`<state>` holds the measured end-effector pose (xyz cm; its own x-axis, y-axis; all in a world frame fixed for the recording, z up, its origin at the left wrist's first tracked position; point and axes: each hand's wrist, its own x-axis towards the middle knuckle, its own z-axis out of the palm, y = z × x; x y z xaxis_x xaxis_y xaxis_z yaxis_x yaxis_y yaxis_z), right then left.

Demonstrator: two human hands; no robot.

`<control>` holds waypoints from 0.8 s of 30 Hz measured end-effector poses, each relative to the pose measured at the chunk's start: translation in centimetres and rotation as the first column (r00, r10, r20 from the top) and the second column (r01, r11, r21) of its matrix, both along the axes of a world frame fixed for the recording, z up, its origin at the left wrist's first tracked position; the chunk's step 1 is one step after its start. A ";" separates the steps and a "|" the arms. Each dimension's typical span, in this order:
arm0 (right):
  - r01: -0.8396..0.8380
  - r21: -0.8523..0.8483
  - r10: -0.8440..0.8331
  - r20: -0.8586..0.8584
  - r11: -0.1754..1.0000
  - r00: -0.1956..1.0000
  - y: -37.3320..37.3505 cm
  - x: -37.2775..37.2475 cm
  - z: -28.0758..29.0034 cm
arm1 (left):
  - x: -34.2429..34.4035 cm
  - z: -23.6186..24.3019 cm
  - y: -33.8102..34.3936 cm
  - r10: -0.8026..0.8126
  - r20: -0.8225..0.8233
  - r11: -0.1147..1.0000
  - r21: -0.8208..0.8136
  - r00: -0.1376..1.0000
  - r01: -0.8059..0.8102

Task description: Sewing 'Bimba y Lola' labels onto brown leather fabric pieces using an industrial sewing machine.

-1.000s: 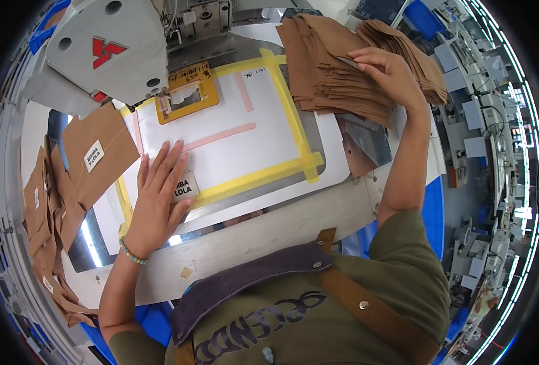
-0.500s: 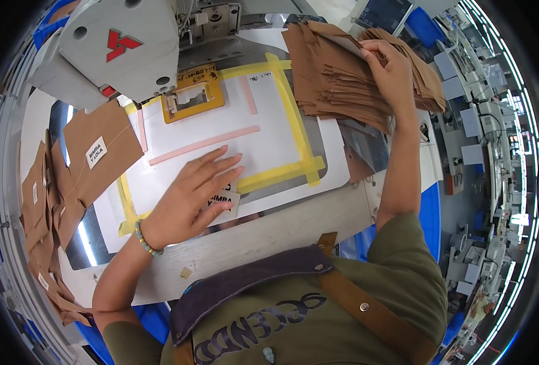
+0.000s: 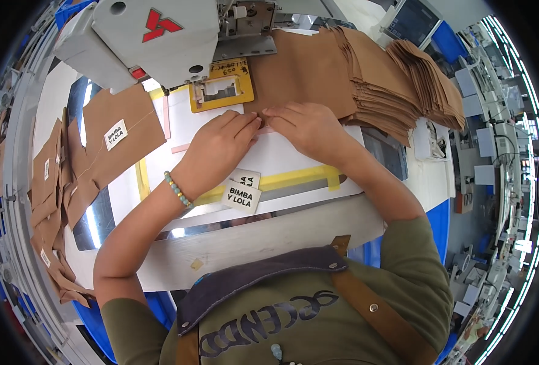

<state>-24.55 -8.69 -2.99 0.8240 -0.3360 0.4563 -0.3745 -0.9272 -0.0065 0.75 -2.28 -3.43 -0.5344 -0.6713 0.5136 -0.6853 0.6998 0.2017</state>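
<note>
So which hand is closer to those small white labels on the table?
Left. The left hand lies just above the white labels; the right hand is farther up and to their right.

Both forearms rise from the lower edge and converge toward the middle, hands side by side and palms down. The left hand (image 3: 218, 149) lies flat, fingers (image 3: 242, 121) extended and close together, pointing up and to the right, a beaded bracelet circling its wrist. The right hand (image 3: 309, 128) also lies flat, fingers (image 3: 278, 112) stretched leftward, their tips just beside those of the left. The right elbow bends sharply, upper arm in an olive sleeve
</note>
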 end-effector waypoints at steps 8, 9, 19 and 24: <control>0.155 0.067 -0.155 -0.012 0.986 0.988 0.3 -4.1 5.0 | -0.3 -0.3 -1.5 -0.026 0.019 0.999 0.041 0.999 0.025; 0.224 0.036 -0.225 0.024 0.974 0.974 0.4 -4.8 6.0 | -0.1 -0.3 -1.5 -0.006 -0.053 0.996 0.090 0.999 0.011; 0.747 0.211 -0.726 -0.179 0.630 0.663 1.3 -8.0 6.0 | 0.0 0.9 -1.6 0.202 -0.323 0.826 0.563 0.925 0.016; 0.537 0.553 -0.680 0.075 0.637 0.730 0.2 -7.4 4.0 | 0.1 1.3 -1.6 0.186 -0.370 0.814 0.577 0.910 0.068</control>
<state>-31.90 -8.46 1.03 0.2276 -0.9399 0.2544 -0.7684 -0.3338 -0.5461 0.83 -3.90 -2.10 -0.3227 -0.9284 0.1841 -0.4936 0.3311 0.8042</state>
